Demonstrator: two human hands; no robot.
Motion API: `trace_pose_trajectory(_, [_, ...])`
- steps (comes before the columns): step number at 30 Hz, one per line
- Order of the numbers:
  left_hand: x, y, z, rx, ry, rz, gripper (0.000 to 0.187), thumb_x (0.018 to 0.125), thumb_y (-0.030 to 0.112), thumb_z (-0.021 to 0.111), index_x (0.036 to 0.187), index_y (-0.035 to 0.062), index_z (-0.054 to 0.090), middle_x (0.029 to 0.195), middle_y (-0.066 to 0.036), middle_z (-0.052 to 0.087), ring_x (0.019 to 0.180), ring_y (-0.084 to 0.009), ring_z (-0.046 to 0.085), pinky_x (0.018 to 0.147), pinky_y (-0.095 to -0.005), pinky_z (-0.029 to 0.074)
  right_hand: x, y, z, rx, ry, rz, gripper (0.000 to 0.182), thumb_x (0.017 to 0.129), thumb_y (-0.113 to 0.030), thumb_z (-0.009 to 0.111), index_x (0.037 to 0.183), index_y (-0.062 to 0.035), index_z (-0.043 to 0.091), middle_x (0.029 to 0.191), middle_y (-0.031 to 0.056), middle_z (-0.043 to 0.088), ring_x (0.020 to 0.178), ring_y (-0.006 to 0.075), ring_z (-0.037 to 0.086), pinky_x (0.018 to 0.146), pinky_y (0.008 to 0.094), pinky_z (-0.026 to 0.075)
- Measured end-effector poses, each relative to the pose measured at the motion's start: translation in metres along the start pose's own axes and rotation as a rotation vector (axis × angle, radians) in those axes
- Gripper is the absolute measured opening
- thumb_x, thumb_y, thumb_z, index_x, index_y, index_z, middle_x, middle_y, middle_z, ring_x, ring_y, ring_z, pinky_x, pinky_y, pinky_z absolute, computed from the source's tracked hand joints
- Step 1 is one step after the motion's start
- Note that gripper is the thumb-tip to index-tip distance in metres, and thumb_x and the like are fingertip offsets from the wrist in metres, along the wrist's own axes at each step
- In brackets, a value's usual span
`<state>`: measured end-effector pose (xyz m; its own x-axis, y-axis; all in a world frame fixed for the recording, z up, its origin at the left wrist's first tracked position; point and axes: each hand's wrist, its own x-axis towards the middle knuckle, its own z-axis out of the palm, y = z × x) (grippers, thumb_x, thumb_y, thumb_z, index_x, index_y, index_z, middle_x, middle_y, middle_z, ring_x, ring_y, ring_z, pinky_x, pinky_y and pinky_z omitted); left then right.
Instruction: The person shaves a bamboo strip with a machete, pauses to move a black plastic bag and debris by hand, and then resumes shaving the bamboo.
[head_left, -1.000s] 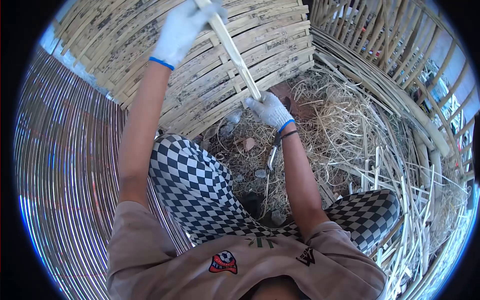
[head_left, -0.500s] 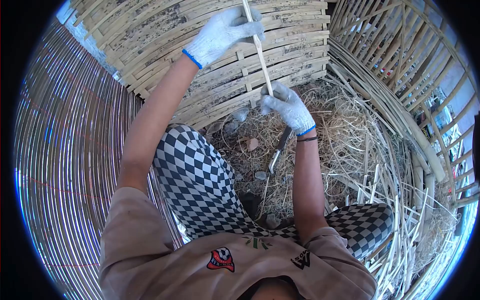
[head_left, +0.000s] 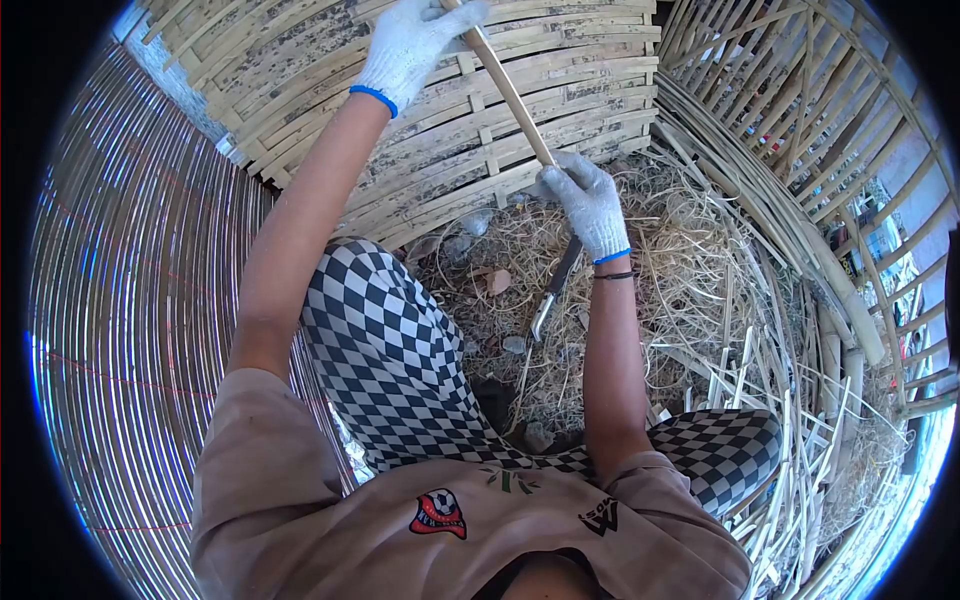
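Observation:
My left hand point(head_left: 418, 45), in a white knit glove with a blue cuff, is closed around the upper part of a pale bamboo strip point(head_left: 512, 100). Some of its fingers are cut off by the top edge of the view. The strip slants down to the right, to my right hand point(head_left: 588, 208), also gloved and pinching its lower end. Below the right wrist, a knife point(head_left: 560, 280) with a dark length and a shiny curved tip shows over the shavings. Its upper end is hidden behind the glove and wrist.
A woven bamboo panel point(head_left: 440, 150) stands in front. Thin shavings point(head_left: 680, 270) and a reddish stone point(head_left: 495, 283) cover the ground between my checkered knees. Split bamboo strips point(head_left: 740, 390) lie at the right, beside a bamboo lattice point(head_left: 850, 130). A slatted screen point(head_left: 140, 330) rises at left.
My left hand has moved up and left along with the strip's upper part. My right hand has shifted slightly right and up. The strip slants more and shows a broader face.

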<state>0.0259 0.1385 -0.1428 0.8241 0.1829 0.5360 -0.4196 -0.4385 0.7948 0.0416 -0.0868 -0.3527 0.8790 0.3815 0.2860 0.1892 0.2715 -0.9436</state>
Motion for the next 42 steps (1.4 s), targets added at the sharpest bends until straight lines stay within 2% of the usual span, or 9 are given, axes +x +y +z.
trace_pose_trajectory(11, [0.003, -0.015, -0.007, -0.814, -0.238, 0.044, 0.022, 0.108, 0.029, 0.057, 0.097, 0.0097, 0.059, 0.080, -0.002, 0.057, 0.073, -0.0184, 0.060, 0.063, -0.0363, 0.053, 0.001, -0.005, 0.004, -0.685, -0.043, -0.077, 0.031, 0.101, -0.028, 0.062, 0.114, -0.0023, 0.072, 0.090, 0.0191, 0.073, 0.081, 0.0350, 0.071, 0.077, 0.0411, 0.056])
trace_pose_trajectory(12, [0.004, -0.013, -0.008, -0.891, -0.239, 0.013, 0.026, 0.109, 0.033, 0.055, 0.093, 0.0120, 0.057, 0.075, 0.000, 0.052, 0.066, -0.0172, 0.057, 0.058, -0.0350, 0.051, 0.000, -0.007, 0.004, -0.652, -0.107, -0.093, 0.028, 0.102, -0.025, 0.062, 0.111, -0.0009, 0.072, 0.087, 0.0145, 0.071, 0.079, 0.0272, 0.068, 0.075, 0.0373, 0.055])
trace_pose_trajectory(14, [0.008, -0.008, -0.015, -0.941, -0.279, -0.050, 0.034, 0.109, 0.041, 0.051, 0.087, 0.0149, 0.052, 0.067, 0.003, 0.041, 0.057, -0.0143, 0.046, 0.050, -0.0319, 0.042, -0.003, -0.014, 0.006, -0.582, -0.236, -0.123, 0.023, 0.103, -0.019, 0.061, 0.106, 0.0018, 0.071, 0.081, 0.0054, 0.068, 0.073, 0.0116, 0.061, 0.072, 0.0296, 0.053])
trace_pose_trajectory(18, [0.002, 0.013, -0.019, -0.910, -0.187, -0.136, 0.045, 0.109, 0.051, 0.048, 0.078, 0.0189, 0.044, 0.060, 0.006, 0.028, 0.047, -0.0112, 0.030, 0.041, -0.0286, 0.026, -0.010, -0.031, 0.022, -0.530, -0.350, -0.099, 0.025, 0.104, -0.018, 0.058, 0.093, 0.0021, 0.066, 0.076, 0.0022, 0.061, 0.073, 0.0112, 0.059, 0.070, 0.0321, 0.050])
trace_pose_trajectory(25, [-0.002, 0.013, -0.025, -0.813, -0.035, -0.179, 0.048, 0.109, 0.052, 0.047, 0.073, 0.0222, 0.038, 0.058, 0.007, 0.025, 0.046, -0.0104, 0.028, 0.040, -0.0285, 0.023, -0.018, -0.042, 0.040, -0.734, -0.313, -0.266, 0.021, 0.097, -0.022, 0.063, 0.096, -0.0018, 0.068, 0.079, 0.0204, 0.063, 0.072, 0.0374, 0.063, 0.069, 0.0421, 0.051])
trace_pose_trajectory(31, [-0.005, 0.026, -0.025, -0.832, -0.003, -0.122, 0.046, 0.108, 0.051, 0.049, 0.074, 0.0221, 0.039, 0.059, 0.008, 0.028, 0.045, -0.0106, 0.028, 0.038, -0.0276, 0.023, -0.024, -0.045, 0.055, -0.948, -0.103, -0.391, 0.024, 0.098, -0.023, 0.061, 0.089, -0.0013, 0.068, 0.064, 0.0143, 0.059, 0.055, 0.0318, 0.061, 0.056, 0.0413, 0.049])
trace_pose_trajectory(35, [0.008, 0.044, -0.052, -0.918, 0.005, -0.012, 0.044, 0.108, 0.050, 0.050, 0.076, 0.0219, 0.042, 0.060, 0.008, 0.029, 0.045, -0.0096, 0.028, 0.037, -0.0266, 0.022, -0.027, -0.078, 0.067, -0.142, -0.054, 0.198, 0.023, 0.096, -0.019, 0.064, 0.088, 0.0005, 0.074, 0.061, 0.0026, 0.062, 0.054, 0.0108, 0.060, 0.053, 0.0310, 0.048])
trace_pose_trajectory(40, [0.019, 0.043, -0.062, -0.929, 0.109, -0.004, 0.043, 0.106, 0.048, 0.056, 0.075, 0.0206, 0.043, 0.057, 0.007, 0.030, 0.043, -0.0092, 0.030, 0.037, -0.0262, 0.023, -0.011, -0.092, 0.055, 0.609, -0.058, 0.002, 0.046, 0.106, -0.028, 0.047, 0.064, -0.0138, 0.036, 0.051, -0.0032, 0.032, 0.041, 0.0153, 0.042, 0.056, 0.0372, 0.052])
trace_pose_trajectory(42, [0.022, 0.043, -0.051, -0.865, 0.141, 0.013, 0.041, 0.104, 0.045, 0.061, 0.076, 0.0190, 0.046, 0.053, 0.006, 0.035, 0.038, -0.0091, 0.033, 0.035, -0.0276, 0.027, -0.005, -0.100, 0.054, 0.079, 0.042, -0.187, 0.033, 0.103, -0.033, 0.060, 0.085, -0.0057, 0.054, 0.070, 0.0036, 0.053, 0.062, 0.0179, 0.058, 0.068, 0.0380, 0.056])
